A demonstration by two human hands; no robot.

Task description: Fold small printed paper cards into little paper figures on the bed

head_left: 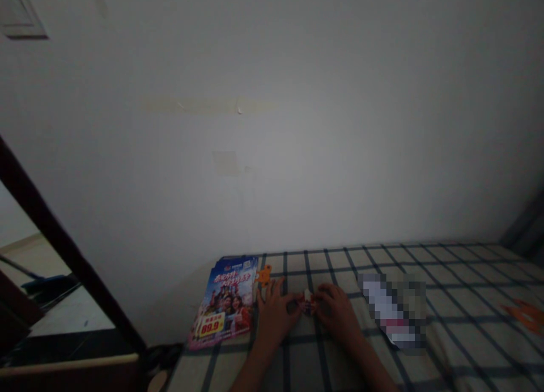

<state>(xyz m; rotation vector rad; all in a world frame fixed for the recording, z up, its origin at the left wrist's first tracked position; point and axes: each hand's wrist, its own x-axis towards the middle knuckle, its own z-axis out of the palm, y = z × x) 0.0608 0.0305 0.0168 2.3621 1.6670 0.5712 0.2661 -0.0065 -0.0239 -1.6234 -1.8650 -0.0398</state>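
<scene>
The left hand (274, 308) and right hand (338, 310) are pinching a small red piece (307, 305) between them over checked cloth (302, 352); flyers (229, 301) and an orange cutout (264, 275) are lying beside the left, a blurred-out object (389, 311) near the right.

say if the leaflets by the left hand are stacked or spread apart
Stacked: the leaflets lie overlapping in one pile on the checked cloth beside the left hand, edges slightly offset.

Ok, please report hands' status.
Left hand, right hand: pinching small red-and-white paper-like piece. Glossy blue-pink flyer stack beside left hand, seemingly not blocking.
</scene>
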